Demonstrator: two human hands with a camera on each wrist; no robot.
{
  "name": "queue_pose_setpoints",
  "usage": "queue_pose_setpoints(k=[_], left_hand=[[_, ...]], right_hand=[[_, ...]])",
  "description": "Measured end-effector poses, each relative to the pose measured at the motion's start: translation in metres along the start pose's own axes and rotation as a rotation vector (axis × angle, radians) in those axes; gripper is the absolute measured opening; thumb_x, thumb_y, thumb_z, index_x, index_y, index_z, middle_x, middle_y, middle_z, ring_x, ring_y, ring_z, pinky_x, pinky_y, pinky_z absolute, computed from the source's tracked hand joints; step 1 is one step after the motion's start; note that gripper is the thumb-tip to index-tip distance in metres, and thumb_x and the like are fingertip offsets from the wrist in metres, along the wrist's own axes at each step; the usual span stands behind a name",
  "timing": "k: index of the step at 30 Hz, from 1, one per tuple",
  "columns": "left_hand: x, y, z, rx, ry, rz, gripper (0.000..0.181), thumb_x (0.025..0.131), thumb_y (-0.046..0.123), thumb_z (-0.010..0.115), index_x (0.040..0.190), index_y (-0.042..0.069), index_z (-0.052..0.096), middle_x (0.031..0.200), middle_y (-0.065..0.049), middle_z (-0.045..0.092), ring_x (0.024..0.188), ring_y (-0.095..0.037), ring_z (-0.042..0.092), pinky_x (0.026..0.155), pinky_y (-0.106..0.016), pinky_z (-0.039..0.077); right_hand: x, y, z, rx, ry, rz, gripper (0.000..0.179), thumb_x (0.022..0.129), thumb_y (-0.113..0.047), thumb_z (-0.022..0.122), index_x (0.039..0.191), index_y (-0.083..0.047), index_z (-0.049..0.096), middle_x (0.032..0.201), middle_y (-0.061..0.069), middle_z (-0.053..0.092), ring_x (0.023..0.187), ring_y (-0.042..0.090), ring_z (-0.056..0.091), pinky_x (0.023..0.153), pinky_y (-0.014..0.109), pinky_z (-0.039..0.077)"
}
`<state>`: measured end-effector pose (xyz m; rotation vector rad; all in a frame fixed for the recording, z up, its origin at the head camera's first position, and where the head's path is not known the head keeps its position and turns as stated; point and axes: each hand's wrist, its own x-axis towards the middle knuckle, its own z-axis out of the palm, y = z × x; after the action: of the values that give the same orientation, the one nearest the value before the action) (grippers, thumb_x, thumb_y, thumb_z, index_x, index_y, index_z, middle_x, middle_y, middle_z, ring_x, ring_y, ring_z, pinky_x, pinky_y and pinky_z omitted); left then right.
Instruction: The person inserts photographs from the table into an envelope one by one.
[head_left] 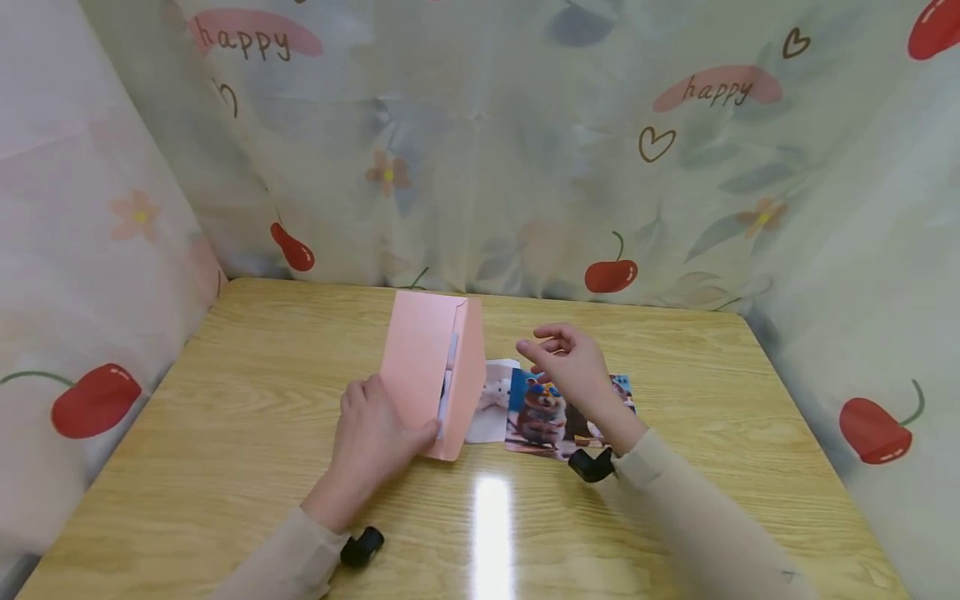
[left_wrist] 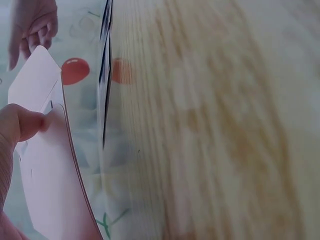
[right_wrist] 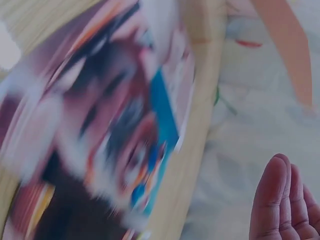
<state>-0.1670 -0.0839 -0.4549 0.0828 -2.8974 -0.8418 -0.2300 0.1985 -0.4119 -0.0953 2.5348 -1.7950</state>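
My left hand (head_left: 375, 429) grips a pink envelope (head_left: 420, 358) by its lower part, thumb at the opening. The envelope stands tilted above the table with its flap spread to the right, and the edge of a pale card or photo shows inside. To the right, my right hand (head_left: 573, 371) hovers over some photos, its fingers loosely bent and holding nothing. One photo (head_left: 540, 417) shows a furry animal in sunglasses. A whiter photo (head_left: 495, 404) lies left of it, partly behind the envelope. Another photo (head_left: 622, 387) is mostly hidden under my right hand.
All of this is on a wood-grain table (head_left: 247, 392). A patterned curtain (head_left: 480, 167) hangs along its back edge and both sides. A bright light reflection (head_left: 492, 533) lies on the near part of the tabletop.
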Motion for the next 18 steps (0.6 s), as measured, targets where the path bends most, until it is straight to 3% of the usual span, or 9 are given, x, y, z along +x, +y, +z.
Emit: queue_pose_setpoints(k=[11, 18], left_hand=[[-0.001, -0.003, -0.003, 0.008, -0.032, -0.007, 0.103, 0.065, 0.062, 0.072, 0.130, -0.009, 0.035, 0.115, -0.023, 0.039, 0.102, -0.035, 0.039, 0.082, -0.047, 0.043], [-0.001, -0.004, -0.003, -0.004, -0.031, -0.008, 0.103, 0.065, 0.062, 0.072, 0.131, -0.008, 0.036, 0.116, -0.023, 0.039, 0.102, -0.034, 0.040, 0.083, -0.047, 0.043]], right_hand=[[-0.006, 0.043, -0.067, -0.219, 0.095, 0.107, 0.076, 0.075, -0.061, 0.072, 0.129, -0.010, 0.052, 0.108, 0.012, 0.060, 0.090, 0.035, 0.065, 0.071, 0.048, 0.053], [-0.006, 0.061, -0.089, -0.357, 0.048, 0.133, 0.082, 0.079, -0.059, 0.070, 0.136, -0.005, 0.045, 0.120, 0.015, 0.056, 0.103, 0.030, 0.059, 0.078, 0.043, 0.052]])
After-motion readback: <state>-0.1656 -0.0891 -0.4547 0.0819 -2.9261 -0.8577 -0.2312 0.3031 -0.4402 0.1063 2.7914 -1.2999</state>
